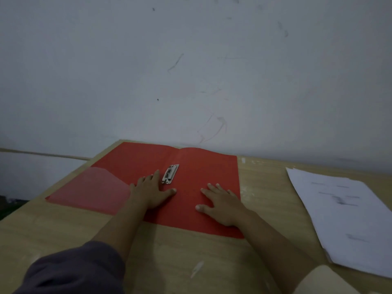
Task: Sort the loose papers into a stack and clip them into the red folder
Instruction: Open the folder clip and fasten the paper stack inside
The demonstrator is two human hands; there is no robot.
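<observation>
Flattening step, by my read: the thin red plastic folder lies opened out on the pale wood-grain tabletop, both covers down, spine running 12 to 6. Left hand rests palm-down on the left cover just beside the spine, fingers straight and spread, holding nothing. Right hand does the same on the right cover: palm flat, fingers splayed, nothing gripped. The small silver metal spring clip sits on the spine at 1 o'clock from the left hand, just beside the index finger. I can't tell whether its lever is up or down, too blurred. The loose white printed sheets lie in a rough fanned pile at 3 o'clock of the folder, apart from it, edges not squared, so nothing is clipped yet. Next move, I'd judge: the right hand goes to 3 o'clock and gathers and squares the pile; the clip must be open before sheets slide under. A translucent pink corner pocket sits at the folder's 9 o'clock. The tabletop has whitish smears. A scuffed grey-white wall stands at 12 o'clock, just behind the folder's far edge. Light is dim.
</observation>
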